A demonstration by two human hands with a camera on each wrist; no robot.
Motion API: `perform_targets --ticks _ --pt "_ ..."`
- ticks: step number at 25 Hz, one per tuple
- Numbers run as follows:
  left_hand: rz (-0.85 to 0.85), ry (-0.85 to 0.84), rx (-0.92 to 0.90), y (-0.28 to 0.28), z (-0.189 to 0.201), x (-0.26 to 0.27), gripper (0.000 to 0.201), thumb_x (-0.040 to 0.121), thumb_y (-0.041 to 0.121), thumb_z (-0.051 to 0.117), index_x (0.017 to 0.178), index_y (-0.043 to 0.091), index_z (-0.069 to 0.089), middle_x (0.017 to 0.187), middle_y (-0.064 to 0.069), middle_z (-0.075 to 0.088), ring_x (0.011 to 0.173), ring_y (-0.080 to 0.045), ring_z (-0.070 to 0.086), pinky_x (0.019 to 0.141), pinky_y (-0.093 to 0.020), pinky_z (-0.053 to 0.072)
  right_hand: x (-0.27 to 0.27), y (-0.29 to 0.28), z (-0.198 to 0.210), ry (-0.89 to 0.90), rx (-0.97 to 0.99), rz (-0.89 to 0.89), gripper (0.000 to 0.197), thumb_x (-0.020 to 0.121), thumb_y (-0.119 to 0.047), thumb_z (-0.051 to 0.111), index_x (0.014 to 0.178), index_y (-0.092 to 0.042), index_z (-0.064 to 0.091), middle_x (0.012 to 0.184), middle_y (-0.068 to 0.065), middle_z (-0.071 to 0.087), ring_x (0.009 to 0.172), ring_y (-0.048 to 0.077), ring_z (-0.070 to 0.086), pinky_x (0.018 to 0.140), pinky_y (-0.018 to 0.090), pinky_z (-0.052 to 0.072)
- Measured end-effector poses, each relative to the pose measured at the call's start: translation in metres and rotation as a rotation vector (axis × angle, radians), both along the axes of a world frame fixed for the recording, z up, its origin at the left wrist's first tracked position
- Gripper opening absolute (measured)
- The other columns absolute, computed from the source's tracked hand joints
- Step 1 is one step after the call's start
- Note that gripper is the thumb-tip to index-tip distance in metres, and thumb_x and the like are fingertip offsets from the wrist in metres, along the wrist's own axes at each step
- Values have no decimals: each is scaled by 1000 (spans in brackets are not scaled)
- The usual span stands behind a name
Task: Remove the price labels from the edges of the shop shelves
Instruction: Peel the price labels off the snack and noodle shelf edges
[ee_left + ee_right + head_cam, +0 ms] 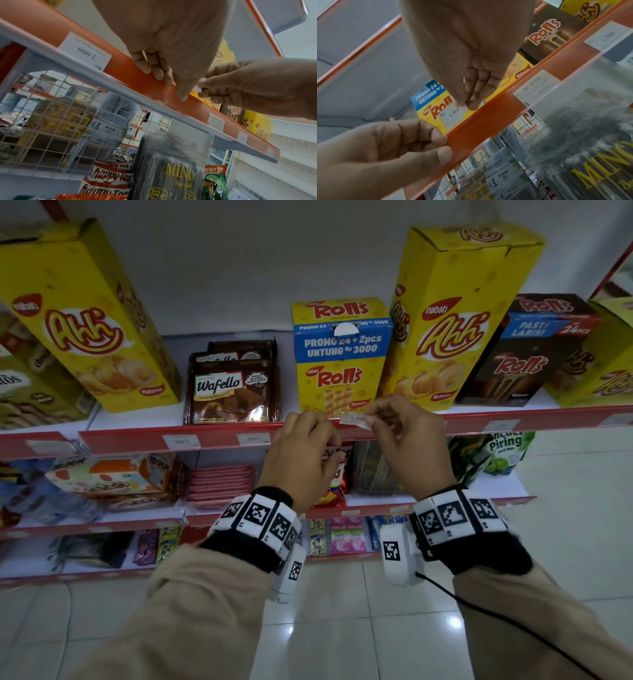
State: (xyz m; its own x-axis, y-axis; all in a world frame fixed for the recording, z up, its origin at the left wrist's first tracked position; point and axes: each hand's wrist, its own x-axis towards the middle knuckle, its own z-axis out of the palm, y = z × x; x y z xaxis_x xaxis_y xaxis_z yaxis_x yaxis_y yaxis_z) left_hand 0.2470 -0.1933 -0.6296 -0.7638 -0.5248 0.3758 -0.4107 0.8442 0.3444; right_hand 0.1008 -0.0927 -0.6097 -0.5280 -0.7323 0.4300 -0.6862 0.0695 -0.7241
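A small white price label [355,421] reading "Rp 1.500" [453,115] is pinched at its right end by my right hand [369,419] between thumb and fingertips. It sits at the top edge of the red shelf strip [219,436], in front of the yellow Rolls box [342,364]. My left hand [322,428] is just left of it, thumb and curled fingers [439,135] gripping the red strip [471,135]. From the left wrist view, only a white corner of the label [198,88] shows between my right fingers.
More price labels remain in the strip: two to the left [181,441] [253,438], one to the right [501,426], and one reading 2.000 [85,54]. Snack boxes crowd the shelf above. Packets fill the lower shelves [219,484]. White tiled floor lies below.
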Motion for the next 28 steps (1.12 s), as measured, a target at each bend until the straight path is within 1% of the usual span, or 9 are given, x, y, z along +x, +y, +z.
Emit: perform_targets --ticks 2,5,8,10,14,18,21,25,28 --pt "-2 -53 -62 -2 4 3 12 85 27 61 93 19 55 105 1 53 100 -21 46 84 -35 41 -2 -4 1 -28 -41 -4 6 91 -14 61 94 -17 64 85 -9 66 78 -1 59 67 14 45" --pt "35 -97 -129 -8 10 9 10 85 24 58 92 19 53 101 0 53 95 -20 47 82 -34 38 -3 -11 -3 15 8 13 6 91 -15 60 95 -17 64 91 -4 65 84 10 59 69 27 49" --pt "54 -65 -84 -9 10 11 13 87 25 59 96 17 52 100 0 53 93 -19 45 82 -33 37 -3 -14 -6 87 50 23 7 91 -14 59 96 -16 64 94 -4 62 92 20 55 75 40 50" --pt "62 -35 -51 -7 9 9 19 87 26 59 101 16 52 100 0 54 94 -19 45 81 -33 37 -4 -14 -7 160 69 67 7 91 -13 59 95 -15 65 96 0 61 95 23 52 78 44 48" --pt "84 -64 -73 -5 6 7 35 87 29 58 120 19 53 108 -4 52 100 -23 45 86 -37 39 -6 -12 -8 275 109 115 8 89 -12 61 95 -12 66 98 7 59 97 27 49 81 41 43" --pt "96 -91 -127 -3 5 7 30 85 29 60 114 21 59 102 -6 50 97 -26 45 81 -39 39 -5 -8 -10 385 194 106 11 88 -15 61 98 -10 64 98 11 57 97 32 49 80 41 42" --pt "103 -115 -156 -2 6 6 29 85 27 61 113 20 60 102 -6 49 96 -25 44 79 -38 38 -1 -6 -8 410 255 61 16 85 -15 63 101 -11 61 102 11 56 102 32 47 78 40 44" --pt "99 -136 -161 -1 6 6 32 84 27 60 115 19 58 103 -6 48 96 -24 42 79 -37 38 2 -6 -7 459 298 32 9 88 -14 61 96 -9 63 102 13 54 100 33 46 74 39 43" --pt "87 -143 -155 -2 6 6 35 84 29 60 117 19 55 105 -6 47 97 -24 42 80 -36 38 2 -6 -6 487 332 23 10 90 -14 59 96 -8 64 103 14 55 100 34 46 75 39 41"
